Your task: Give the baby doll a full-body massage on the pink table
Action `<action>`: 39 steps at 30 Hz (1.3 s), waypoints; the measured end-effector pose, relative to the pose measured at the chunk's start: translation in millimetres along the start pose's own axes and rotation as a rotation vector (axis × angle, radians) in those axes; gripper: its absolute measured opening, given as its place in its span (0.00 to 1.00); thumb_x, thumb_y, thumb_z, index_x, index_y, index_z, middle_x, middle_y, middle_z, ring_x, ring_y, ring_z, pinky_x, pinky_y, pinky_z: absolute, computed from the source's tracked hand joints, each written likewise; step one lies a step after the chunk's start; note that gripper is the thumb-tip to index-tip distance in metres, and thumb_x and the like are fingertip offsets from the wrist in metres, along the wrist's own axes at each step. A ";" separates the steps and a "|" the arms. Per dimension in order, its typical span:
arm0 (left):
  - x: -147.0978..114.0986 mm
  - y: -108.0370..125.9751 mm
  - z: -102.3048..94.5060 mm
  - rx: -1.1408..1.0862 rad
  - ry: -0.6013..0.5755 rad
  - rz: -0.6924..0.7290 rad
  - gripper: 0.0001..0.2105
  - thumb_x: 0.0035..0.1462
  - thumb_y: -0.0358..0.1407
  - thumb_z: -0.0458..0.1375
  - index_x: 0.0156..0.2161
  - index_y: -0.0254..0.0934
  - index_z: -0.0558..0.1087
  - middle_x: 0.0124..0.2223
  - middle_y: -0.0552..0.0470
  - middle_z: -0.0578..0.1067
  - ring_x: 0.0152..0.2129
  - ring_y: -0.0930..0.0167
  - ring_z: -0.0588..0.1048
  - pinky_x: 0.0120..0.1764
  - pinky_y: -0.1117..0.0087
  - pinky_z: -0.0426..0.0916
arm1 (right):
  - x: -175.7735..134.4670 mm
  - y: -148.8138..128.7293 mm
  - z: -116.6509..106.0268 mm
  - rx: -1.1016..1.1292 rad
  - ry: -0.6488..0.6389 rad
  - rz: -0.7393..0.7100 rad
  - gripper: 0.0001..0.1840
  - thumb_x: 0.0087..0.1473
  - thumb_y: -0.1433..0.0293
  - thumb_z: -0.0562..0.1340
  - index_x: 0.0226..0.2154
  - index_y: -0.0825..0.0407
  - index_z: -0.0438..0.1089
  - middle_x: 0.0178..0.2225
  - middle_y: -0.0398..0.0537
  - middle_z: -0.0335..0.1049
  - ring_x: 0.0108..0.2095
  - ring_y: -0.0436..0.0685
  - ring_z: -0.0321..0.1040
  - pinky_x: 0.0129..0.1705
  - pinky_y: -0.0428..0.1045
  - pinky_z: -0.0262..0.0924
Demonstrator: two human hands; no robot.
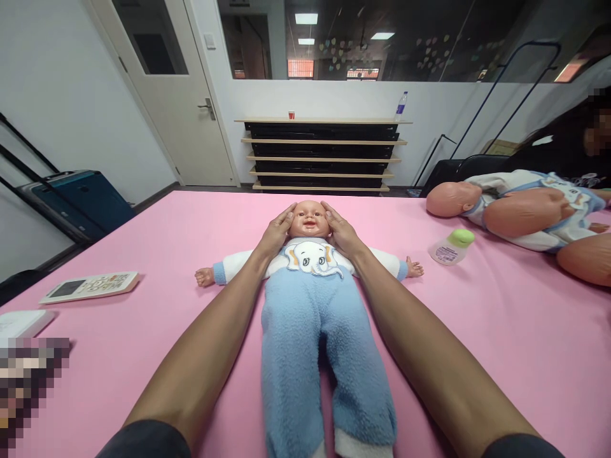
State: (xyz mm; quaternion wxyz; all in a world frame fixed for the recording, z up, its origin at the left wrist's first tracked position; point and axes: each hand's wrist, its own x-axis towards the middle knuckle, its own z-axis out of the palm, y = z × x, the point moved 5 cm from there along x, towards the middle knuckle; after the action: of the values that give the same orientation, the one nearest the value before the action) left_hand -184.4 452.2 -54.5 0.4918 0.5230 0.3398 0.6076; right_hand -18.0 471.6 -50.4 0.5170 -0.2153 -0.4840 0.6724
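Note:
A baby doll lies on its back in front of me, dressed in blue fleece trousers and a white top with an elephant face. Its arms are spread out to both sides. My left hand rests against one side of the doll's head, fingers stretched along its temple. Against the opposite side lies my right hand, its fingers likewise extended. Both palms touch the head near the cheeks and ears, while the face between them stays visible. The thumbs are mostly hidden.
A pink table lies beneath everything. On the left are a white remote-like device and a white box. To the right stand a green-capped bottle and another doll with bare doll parts. A person sits beyond.

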 end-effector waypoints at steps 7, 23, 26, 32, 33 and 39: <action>9.5 -22.9 -24.8 0.101 0.255 -0.094 0.20 0.55 0.43 0.60 0.52 0.37 0.73 0.47 0.45 0.78 0.38 0.66 0.78 0.40 0.64 0.74 | 4.9 1.4 -24.1 -0.422 0.356 -0.079 0.19 0.57 0.59 0.59 0.47 0.52 0.73 0.44 0.49 0.76 0.46 0.59 0.71 0.46 0.53 0.69; 6.4 -23.6 -33.5 0.349 0.384 -0.126 0.01 0.45 0.32 0.54 0.25 0.37 0.67 0.18 0.56 0.67 0.14 0.75 0.65 0.19 0.74 0.56 | 7.4 7.4 -42.7 -0.731 0.535 -0.073 0.11 0.49 0.66 0.55 0.30 0.52 0.71 0.26 0.48 0.71 0.32 0.57 0.69 0.35 0.50 0.64; 5.2 -20.8 -32.7 0.333 0.363 -0.107 0.02 0.44 0.31 0.54 0.26 0.36 0.68 0.20 0.55 0.68 0.15 0.74 0.66 0.20 0.73 0.58 | 8.1 11.5 -44.4 -0.656 0.521 -0.032 0.13 0.47 0.67 0.56 0.34 0.53 0.72 0.24 0.46 0.70 0.29 0.56 0.68 0.33 0.50 0.66; 5.6 -22.0 -32.3 0.295 0.325 -0.113 0.05 0.42 0.30 0.56 0.30 0.37 0.69 0.21 0.55 0.69 0.16 0.74 0.67 0.20 0.73 0.59 | 12.1 18.0 -47.3 -0.598 0.499 0.006 0.19 0.44 0.71 0.56 0.41 0.53 0.71 0.17 0.40 0.63 0.18 0.53 0.60 0.24 0.50 0.63; 6.3 -23.0 -32.6 0.292 0.325 -0.111 0.05 0.43 0.30 0.56 0.30 0.37 0.68 0.22 0.56 0.69 0.16 0.74 0.67 0.20 0.74 0.59 | 13.0 18.9 -48.0 -0.594 0.498 0.010 0.20 0.43 0.72 0.55 0.41 0.53 0.70 0.16 0.40 0.62 0.17 0.53 0.60 0.23 0.50 0.62; 9.8 -29.8 -35.1 0.292 0.343 -0.120 0.04 0.45 0.31 0.56 0.31 0.37 0.68 0.22 0.57 0.68 0.15 0.75 0.66 0.19 0.74 0.57 | 14.6 21.1 -50.5 -0.606 0.498 0.009 0.19 0.42 0.72 0.56 0.40 0.52 0.70 0.17 0.39 0.63 0.17 0.53 0.60 0.25 0.50 0.61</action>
State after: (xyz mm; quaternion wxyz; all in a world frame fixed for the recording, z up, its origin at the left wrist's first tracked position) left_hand -211.0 473.7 -87.0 0.3810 0.4567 0.5332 0.6016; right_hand 6.2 506.5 -87.9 0.5284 -0.5170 -0.5196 0.4283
